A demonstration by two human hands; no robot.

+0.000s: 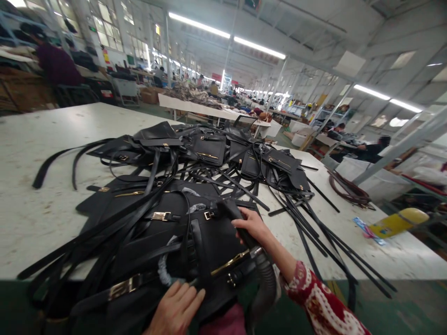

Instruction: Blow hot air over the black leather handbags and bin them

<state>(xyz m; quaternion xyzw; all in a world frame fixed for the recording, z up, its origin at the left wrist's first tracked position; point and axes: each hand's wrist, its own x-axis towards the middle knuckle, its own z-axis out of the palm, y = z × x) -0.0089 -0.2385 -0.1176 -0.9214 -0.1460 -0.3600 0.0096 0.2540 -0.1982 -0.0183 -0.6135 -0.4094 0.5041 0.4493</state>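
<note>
White surface (pixel 84 122), black leathery bags (pixel 221 239) heaped across; my right fingers (pixel 245 224) clamp a black hose handle (pixel 228 210), left fingers (pixel 181 295), grip unclear.

The bag (pixel 218 237) by the tabletop's near edge looks like smooth leather or imitation leather, black with a soft sheen. The strap (pixel 41 176) reaching toward the left edge has a similar finish. The buckle (pixel 161 216) is glossy gold-coloured metal, as is the zip (pixel 230 263). Crinkled, shiny clear plastic makes up the wrapping (pixel 199 208). The hose (pixel 267 279) over the near edge looks like ribbed plastic. The tabletop (pixel 70 125) is smooth, faintly glossy and scuffed; toward its right edge, the yellow cylinder (pixel 401 222) looks smooth. The sleeve (pixel 324 298) is patterned cloth.
</note>
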